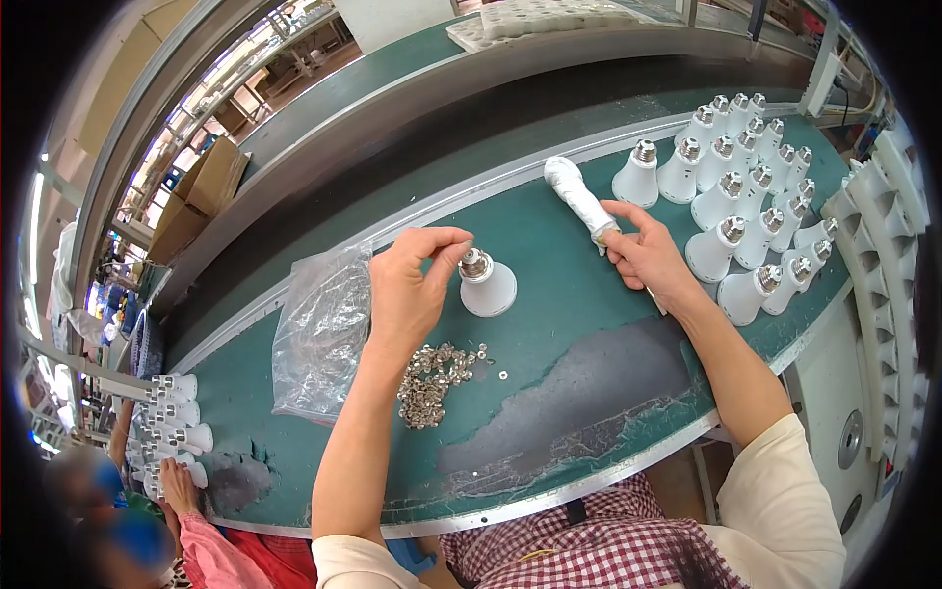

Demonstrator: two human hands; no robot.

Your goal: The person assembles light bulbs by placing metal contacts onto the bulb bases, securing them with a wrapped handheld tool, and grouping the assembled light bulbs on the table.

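A white LED bulb point(489, 289) stands on the green bench, its metal screw base pointing up. Thumb and forefinger of my left hand point(410, 285) are pinched at the tip of that base, on what looks like a small metal cap, mostly covered by the fingers. My right hand point(650, 253) is wrapped round a hammer-like tool point(579, 196) with a thick white wrapping, slanting up and left. Just below the bulb, near my left forearm, lies a pile of small metal caps point(427, 388). A clear plastic bag point(319, 334) lies left of my left hand.
Many white bulbs point(714, 248) stand base-up at the right end of the bench. Another group of bulbs point(179, 412) is at the far left, where a co-worker's hand point(180, 485) touches one. A metal rail and sunken dark channel point(392, 172) run along the back.
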